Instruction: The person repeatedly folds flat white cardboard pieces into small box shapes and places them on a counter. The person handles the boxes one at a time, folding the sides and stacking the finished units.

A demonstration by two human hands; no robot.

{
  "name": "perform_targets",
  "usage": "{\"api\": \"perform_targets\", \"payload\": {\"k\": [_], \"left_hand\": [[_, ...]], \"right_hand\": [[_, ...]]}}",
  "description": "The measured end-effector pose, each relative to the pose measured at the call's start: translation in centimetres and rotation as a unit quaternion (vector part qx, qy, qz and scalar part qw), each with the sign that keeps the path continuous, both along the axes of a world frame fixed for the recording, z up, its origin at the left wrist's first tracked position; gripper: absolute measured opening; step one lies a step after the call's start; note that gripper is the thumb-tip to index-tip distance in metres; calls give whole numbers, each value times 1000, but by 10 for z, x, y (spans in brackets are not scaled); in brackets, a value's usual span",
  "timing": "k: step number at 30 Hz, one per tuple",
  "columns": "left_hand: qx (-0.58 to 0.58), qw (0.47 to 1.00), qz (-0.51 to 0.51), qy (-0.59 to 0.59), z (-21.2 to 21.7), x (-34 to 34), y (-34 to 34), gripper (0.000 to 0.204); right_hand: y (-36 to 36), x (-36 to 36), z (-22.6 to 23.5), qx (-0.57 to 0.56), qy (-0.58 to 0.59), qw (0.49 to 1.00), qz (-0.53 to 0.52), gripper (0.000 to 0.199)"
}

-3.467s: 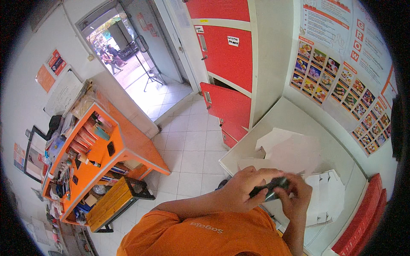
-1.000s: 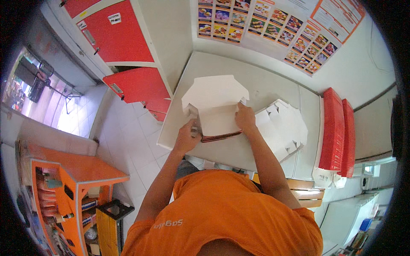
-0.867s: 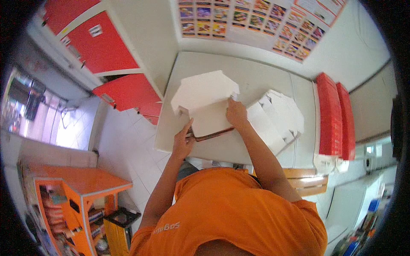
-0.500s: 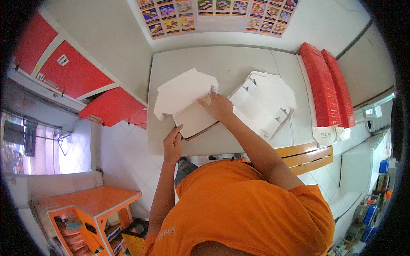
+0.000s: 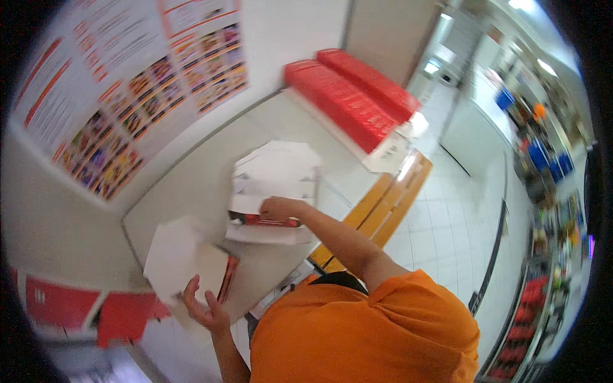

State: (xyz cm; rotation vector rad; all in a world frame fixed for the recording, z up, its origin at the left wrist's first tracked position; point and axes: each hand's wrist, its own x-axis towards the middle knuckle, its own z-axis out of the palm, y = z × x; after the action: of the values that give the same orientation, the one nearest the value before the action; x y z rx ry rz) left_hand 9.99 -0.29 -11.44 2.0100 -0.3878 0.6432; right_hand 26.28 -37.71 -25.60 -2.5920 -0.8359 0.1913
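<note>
Two piles of white cardboard box blanks lie on the pale grey table. My right hand [image 5: 281, 209] is at the near side of the right pile [image 5: 274, 169], its fingers curled round a flap of the top cardboard box blank. A red-and-black printed strip shows along that flap, and the hand hides part of it. My left hand [image 5: 205, 308] is held beside the near edge of the left pile [image 5: 175, 252], fingers apart and nothing in it. Red print shows on the right edge of this left pile too. Motion blurs the left pile somewhat.
Two long red stacks [image 5: 345, 102] with white flaps lie at the table's far right end. A slatted wooden bench [image 5: 383, 207] stands along the near right side. Picture posters [image 5: 147, 96] hang on the left wall. Red cabinet doors [image 5: 60, 303] show at lower left.
My view has swung to the right. My right hand has left the left pile and moved onto the right pile's flap. My left hand has let go of the left pile's edge.
</note>
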Motion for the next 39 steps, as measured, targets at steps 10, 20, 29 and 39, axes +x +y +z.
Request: {"api": "perform_targets", "payload": {"k": [10,20,29,39], "left_hand": [[8,993,-116,8,16,49,-91,36],[430,850,-301,46,-52,39,-142,66],[115,984,-134,-29,-65,61,-126,75],[-320,896,-234,199,116,41,-82,41]], "right_hand": [[-4,-25,103,71,99,965,-232,64],[1,-33,62,219,53,964,-138,37],[8,-117,295,-40,-167,971,-165,12],[63,-136,389,21,-482,871,96,22]]}}
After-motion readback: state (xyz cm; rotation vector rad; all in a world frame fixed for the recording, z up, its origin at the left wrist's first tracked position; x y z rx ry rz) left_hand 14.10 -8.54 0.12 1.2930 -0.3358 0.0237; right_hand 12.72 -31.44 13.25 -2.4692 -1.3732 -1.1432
